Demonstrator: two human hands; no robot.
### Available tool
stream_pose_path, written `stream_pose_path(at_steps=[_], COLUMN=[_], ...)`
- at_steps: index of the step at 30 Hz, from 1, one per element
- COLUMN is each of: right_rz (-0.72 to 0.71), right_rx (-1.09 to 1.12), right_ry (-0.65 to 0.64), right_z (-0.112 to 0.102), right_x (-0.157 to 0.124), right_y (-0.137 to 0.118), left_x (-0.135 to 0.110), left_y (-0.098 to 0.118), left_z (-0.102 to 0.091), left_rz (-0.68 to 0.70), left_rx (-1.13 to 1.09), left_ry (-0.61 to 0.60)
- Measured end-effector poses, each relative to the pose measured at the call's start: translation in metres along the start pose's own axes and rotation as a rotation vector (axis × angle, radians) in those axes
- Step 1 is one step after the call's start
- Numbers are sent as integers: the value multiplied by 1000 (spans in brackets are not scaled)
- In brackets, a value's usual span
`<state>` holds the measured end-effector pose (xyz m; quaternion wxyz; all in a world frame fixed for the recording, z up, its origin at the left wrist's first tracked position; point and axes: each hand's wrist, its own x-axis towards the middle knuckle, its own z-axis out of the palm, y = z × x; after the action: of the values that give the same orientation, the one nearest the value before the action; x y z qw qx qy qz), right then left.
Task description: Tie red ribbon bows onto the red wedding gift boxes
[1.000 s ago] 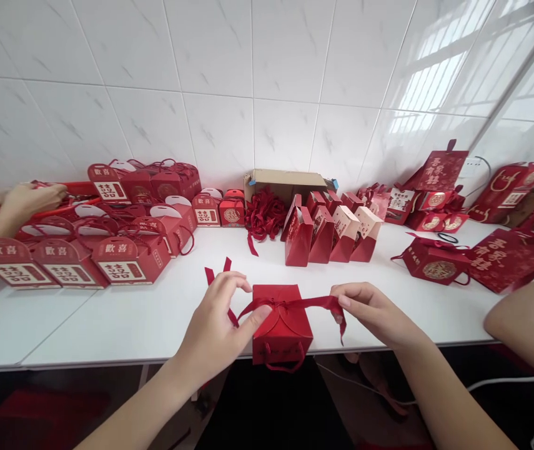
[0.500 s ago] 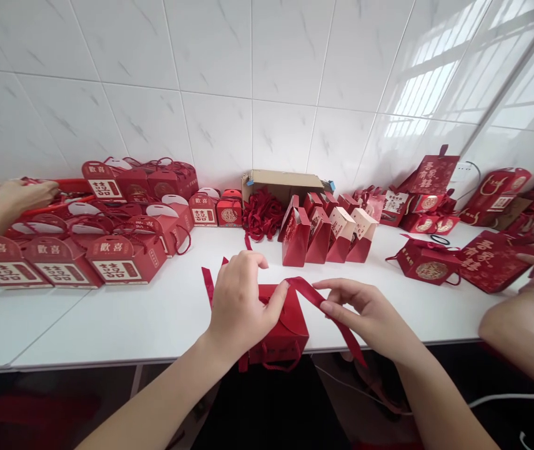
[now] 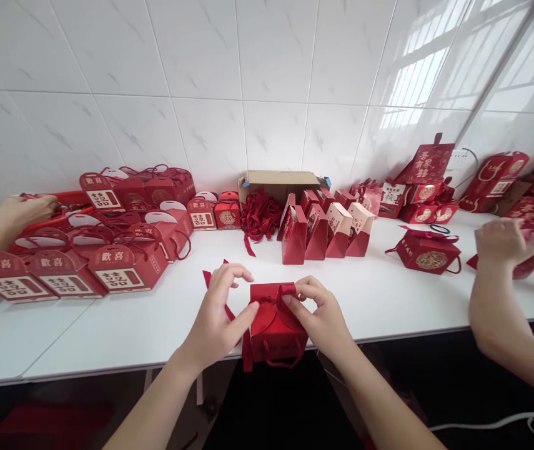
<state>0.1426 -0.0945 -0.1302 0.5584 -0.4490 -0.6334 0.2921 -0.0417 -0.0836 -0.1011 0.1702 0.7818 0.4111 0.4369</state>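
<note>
A small red gift box (image 3: pixel 276 328) stands at the near edge of the white table (image 3: pixel 107 325), with a dark red ribbon (image 3: pixel 281 292) across its top. My left hand (image 3: pixel 217 315) pinches the ribbon at the box's left side, fingers curled, and a loose ribbon end shows behind it. My right hand (image 3: pixel 320 312) grips the ribbon loop on the box's top right, fingers closed round it.
Rows of red handled boxes (image 3: pixel 117 265) fill the left. Folded red bags (image 3: pixel 325 228), a cardboard box (image 3: pixel 280 182) and a ribbon heap (image 3: pixel 260 215) stand behind. Another person's hand (image 3: pixel 16 212) works far left; another's hands (image 3: pixel 505 244) hold red packaging at right.
My right hand came in from the right, bringing the stretched ribbon end back onto the box top as a loop. My left hand stayed at the box's left. The person at right raised both hands.
</note>
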Motion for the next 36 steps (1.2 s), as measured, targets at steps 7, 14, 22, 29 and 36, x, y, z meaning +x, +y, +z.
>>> stream_pose_path(at_steps=[7, 14, 22, 29, 36], right_rz=[-25, 102, 109, 25, 28], right_rx=[-13, 90, -10, -194, -128], right_ry=[-207, -218, -95, -119, -111], right_z=[-7, -4, 10, 11, 8], right_x=[1, 0, -1, 1, -1], right_y=[-3, -8, -15, -15, -15], left_x=[-11, -14, -8, 33, 68], left_y=[-33, -28, 1, 46, 41], left_z=[12, 17, -15, -18, 2], left_rz=[-377, -583, -535, -364, -262], left_rx=[-225, -531, -671, -544, -407], left_ry=[-210, -287, -289, -336, -394])
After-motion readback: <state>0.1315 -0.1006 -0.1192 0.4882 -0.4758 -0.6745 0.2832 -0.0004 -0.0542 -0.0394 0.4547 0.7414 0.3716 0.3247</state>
